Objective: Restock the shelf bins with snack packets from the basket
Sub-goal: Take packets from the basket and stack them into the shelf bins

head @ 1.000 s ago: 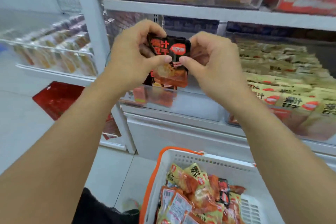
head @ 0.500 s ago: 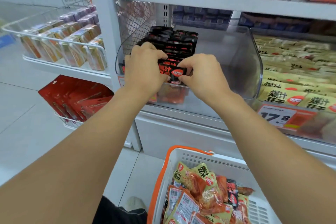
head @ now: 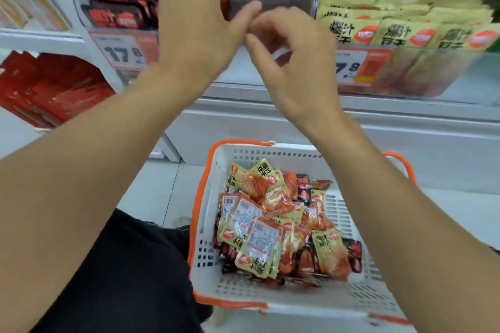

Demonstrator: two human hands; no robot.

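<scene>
While basket [head: 205,224] sits below, left hand [head: 194,21] and right hand [head: 295,62] hover empty (blurred), fingers seemingly loosely curled.

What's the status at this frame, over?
Left hand and right hand both empty, fingers loosely curled, in front of the bins. Packets piled in the basket. Nothing blocking the basket.

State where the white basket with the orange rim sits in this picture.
In the head view, the basket sits low and right of centre, on the floor below the shelf bins.
</scene>
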